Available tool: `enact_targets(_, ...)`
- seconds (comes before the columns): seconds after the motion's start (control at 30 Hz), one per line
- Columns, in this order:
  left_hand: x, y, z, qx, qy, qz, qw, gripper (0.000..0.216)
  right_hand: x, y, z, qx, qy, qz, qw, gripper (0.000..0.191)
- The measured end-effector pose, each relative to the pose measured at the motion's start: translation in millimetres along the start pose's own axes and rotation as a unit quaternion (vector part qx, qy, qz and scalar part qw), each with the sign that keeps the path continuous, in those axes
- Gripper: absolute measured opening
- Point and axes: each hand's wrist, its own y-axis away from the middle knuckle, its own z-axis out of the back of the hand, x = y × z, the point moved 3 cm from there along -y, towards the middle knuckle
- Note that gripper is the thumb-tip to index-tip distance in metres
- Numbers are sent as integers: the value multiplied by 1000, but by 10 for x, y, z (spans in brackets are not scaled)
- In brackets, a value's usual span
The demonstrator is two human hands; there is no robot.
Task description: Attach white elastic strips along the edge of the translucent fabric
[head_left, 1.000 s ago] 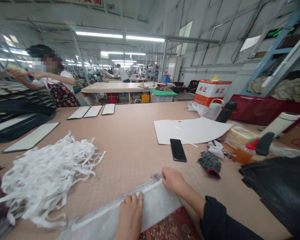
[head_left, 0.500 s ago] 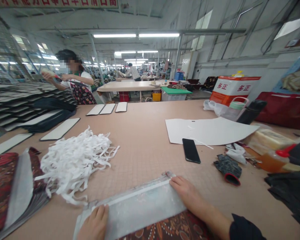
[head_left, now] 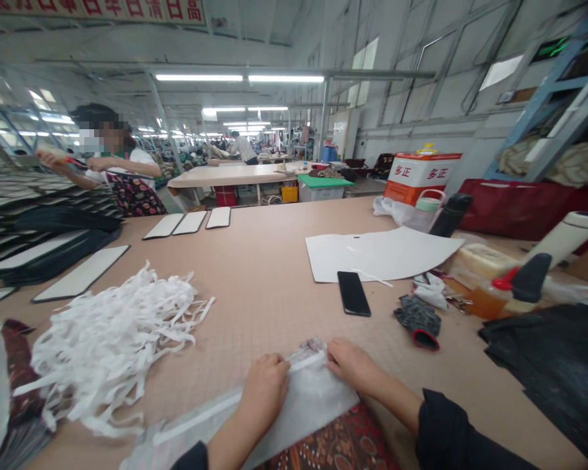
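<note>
A patterned red-brown fabric panel with a pale grey backing lies in front of me at the table's near edge. A narrow white strip runs along its far edge. My left hand is closed at that edge, fingers bent over the strip. Close by on the right, my right hand pinches the panel's far right corner, where the edge is puckered. Both fingertips are partly hidden. To the left is a loose heap of white fabric strips.
More patterned fabric pieces lie at the left edge. Several white boards with dark borders are beyond the heap. A phone, white sheet, dark glove and black material lie rightward. A co-worker stands far left.
My left hand has moved from the panel's left end rightward along the strip, close to my right hand. My right hand stays at the corner. The view has turned right.
</note>
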Motion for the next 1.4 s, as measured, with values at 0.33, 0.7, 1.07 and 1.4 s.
enact_targets(0.33, -287, -462, -240, -119, 79, 15, 990, 16, -150, -275, -87, -72, -389, 10, 918, 22)
enact_targets(0.7, -364, -514, -383, -120, 27, -16, 992, 16, -196, -323, -276, -139, -316, 2, 938, 25)
enact_targets(1.07, -452, -473, -517, -114, -135, -106, 979, 34, -170, -395, -122, -68, -176, 31, 982, 16)
enact_targets(1.4, -461, -490, -528, -115, -154, -115, 975, 34, -132, -485, -113, -36, -106, -15, 994, 8)
